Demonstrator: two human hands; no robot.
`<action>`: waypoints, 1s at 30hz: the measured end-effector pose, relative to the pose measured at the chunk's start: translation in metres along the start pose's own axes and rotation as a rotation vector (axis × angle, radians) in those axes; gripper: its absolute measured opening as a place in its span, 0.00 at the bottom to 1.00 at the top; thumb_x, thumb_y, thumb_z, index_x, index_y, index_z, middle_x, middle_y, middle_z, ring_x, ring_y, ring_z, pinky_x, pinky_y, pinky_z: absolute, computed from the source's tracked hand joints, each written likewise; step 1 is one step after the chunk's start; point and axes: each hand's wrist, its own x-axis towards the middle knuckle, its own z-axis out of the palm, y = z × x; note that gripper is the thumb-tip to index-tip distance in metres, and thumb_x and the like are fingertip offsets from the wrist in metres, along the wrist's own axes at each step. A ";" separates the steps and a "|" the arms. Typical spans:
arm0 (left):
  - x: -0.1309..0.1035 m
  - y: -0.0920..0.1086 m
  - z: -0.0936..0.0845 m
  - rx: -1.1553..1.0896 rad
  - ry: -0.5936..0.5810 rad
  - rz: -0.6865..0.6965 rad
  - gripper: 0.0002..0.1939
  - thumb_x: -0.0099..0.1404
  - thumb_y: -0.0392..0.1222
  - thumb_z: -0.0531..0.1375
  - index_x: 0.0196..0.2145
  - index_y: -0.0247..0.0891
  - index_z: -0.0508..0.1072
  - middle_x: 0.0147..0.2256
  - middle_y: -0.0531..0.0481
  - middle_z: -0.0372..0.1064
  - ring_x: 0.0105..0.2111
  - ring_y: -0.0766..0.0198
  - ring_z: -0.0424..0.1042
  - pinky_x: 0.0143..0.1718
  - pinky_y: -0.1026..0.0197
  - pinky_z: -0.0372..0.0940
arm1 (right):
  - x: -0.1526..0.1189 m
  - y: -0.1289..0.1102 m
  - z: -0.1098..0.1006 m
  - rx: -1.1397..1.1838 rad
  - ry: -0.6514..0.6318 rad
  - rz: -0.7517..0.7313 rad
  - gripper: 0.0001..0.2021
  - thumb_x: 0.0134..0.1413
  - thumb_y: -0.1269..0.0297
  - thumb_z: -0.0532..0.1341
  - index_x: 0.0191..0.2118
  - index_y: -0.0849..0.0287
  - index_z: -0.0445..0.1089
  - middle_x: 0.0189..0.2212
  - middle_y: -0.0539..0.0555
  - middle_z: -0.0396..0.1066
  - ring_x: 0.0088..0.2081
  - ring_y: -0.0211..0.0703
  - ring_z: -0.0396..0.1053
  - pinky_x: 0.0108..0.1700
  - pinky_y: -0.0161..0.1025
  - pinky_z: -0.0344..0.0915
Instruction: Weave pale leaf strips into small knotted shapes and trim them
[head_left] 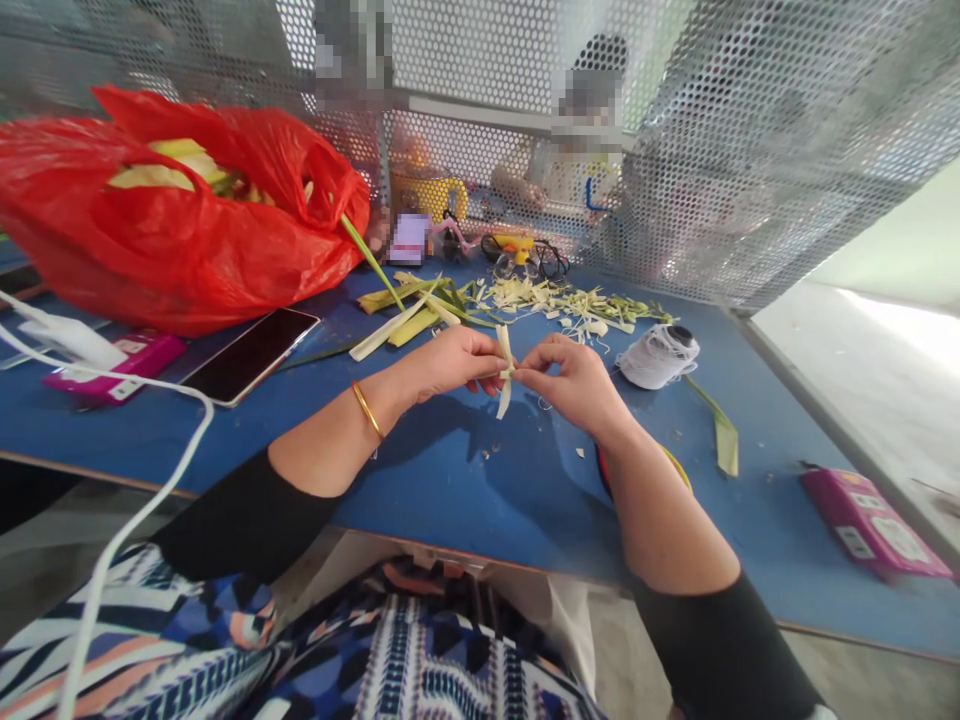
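Over the middle of the blue table, my left hand (pixel 466 358) pinches a pale yellow-green leaf strip (pixel 504 400), folded or knotted at its middle. The fingers of my right hand (pixel 564 378) are closed on the same piece from the other side, close to its knot. The ends of the strip point up and down between my fingertips. A spool of white thread (pixel 656 357) stands just right of my right hand. Beyond my hands lie cut leaf strips (pixel 409 322) and a heap of pale shavings (pixel 540 298).
A red plastic bag (pixel 247 260) with leaves in it fills the back left. Near it lie a phone (pixel 255 352), a magenta power strip (pixel 124 365) and a white cable (pixel 169 480). Another magenta box (pixel 870 520) sits at right. A perforated metal screen (pixel 480 70) closes the back; people are behind it.
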 end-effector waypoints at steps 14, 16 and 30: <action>-0.001 0.002 0.003 -0.010 0.015 -0.065 0.13 0.60 0.37 0.62 0.19 0.36 0.75 0.21 0.46 0.74 0.20 0.66 0.71 0.24 0.65 0.62 | 0.001 -0.002 0.003 0.093 0.051 0.043 0.07 0.43 0.65 0.65 0.19 0.56 0.70 0.23 0.48 0.66 0.30 0.40 0.62 0.35 0.40 0.58; -0.001 0.003 0.003 -0.009 0.013 -0.062 0.11 0.58 0.38 0.64 0.19 0.36 0.76 0.22 0.46 0.74 0.20 0.65 0.71 0.24 0.64 0.62 | 0.001 -0.002 0.004 0.079 0.056 0.048 0.08 0.43 0.66 0.65 0.18 0.56 0.69 0.23 0.48 0.65 0.29 0.39 0.61 0.35 0.39 0.57; 0.001 -0.001 -0.004 -0.120 0.057 -0.128 0.06 0.53 0.38 0.67 0.21 0.35 0.77 0.22 0.49 0.74 0.22 0.67 0.71 0.29 0.64 0.67 | 0.001 0.000 -0.015 -0.122 0.078 -0.416 0.06 0.53 0.70 0.61 0.35 0.55 0.75 0.34 0.53 0.73 0.39 0.45 0.69 0.46 0.44 0.61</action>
